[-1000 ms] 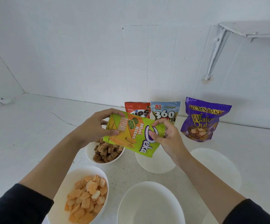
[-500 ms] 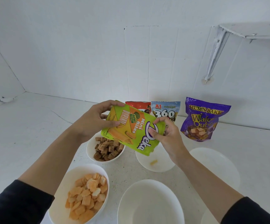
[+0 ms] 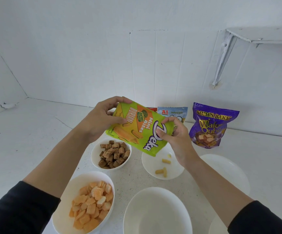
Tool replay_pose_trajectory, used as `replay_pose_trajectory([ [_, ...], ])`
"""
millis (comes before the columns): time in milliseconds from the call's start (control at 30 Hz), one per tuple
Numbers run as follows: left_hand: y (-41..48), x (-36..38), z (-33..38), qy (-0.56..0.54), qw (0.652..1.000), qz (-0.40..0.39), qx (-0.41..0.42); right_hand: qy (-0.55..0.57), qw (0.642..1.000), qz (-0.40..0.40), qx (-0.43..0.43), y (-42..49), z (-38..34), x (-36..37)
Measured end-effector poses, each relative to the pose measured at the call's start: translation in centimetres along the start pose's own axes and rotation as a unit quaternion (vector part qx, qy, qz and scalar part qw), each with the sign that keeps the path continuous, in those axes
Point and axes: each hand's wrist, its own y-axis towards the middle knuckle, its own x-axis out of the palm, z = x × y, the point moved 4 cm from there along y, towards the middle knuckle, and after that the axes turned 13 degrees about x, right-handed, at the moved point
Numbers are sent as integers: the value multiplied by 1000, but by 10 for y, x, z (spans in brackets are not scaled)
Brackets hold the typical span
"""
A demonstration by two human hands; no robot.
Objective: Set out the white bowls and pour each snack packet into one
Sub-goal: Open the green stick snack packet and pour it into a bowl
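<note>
Both hands hold a green Deka Mini Bites packet [image 3: 137, 130], tilted with its lower right corner down over a white bowl [image 3: 150, 168]. My left hand [image 3: 101, 119] grips the packet's upper left end. My right hand [image 3: 175, 134] pinches its right edge. A few yellow snack pieces [image 3: 162, 169] lie in that bowl, and one is falling under the packet. A bowl of brown cubes [image 3: 113, 154] sits to the left. A bowl of orange crackers [image 3: 89, 205] stands near me. Two white bowls hold nothing, one in the near middle [image 3: 157, 211] and one at the right [image 3: 226, 171].
Against the back wall stand a purple Mum's Bake Wafer Qube packet [image 3: 211, 125], a blue A1 packet [image 3: 172, 112] and a red packet, mostly hidden behind the green one. A white shelf bracket [image 3: 224, 56] juts from the wall at upper right. Another white bowl's rim shows at the bottom right corner.
The green packet has tipped further, its left end raised. Yellow pieces have dropped into the bowl below it, from none to a few.
</note>
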Motion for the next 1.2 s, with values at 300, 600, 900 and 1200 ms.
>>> replay_pose_trajectory([
  [300,6,2,14,30,999,2,17,21,1000,0,17,2,-1,1],
  [600,0,7,-1,26,1000,-2,-10,23,999,2,44,-2,11,1],
  [900,11,-2,24,25,999,10,31,17,1000,-2,4,4,-18,5],
  [1200,18,-5,51,40,997,1,63,26,999,-11,-27,2,-41,11],
])
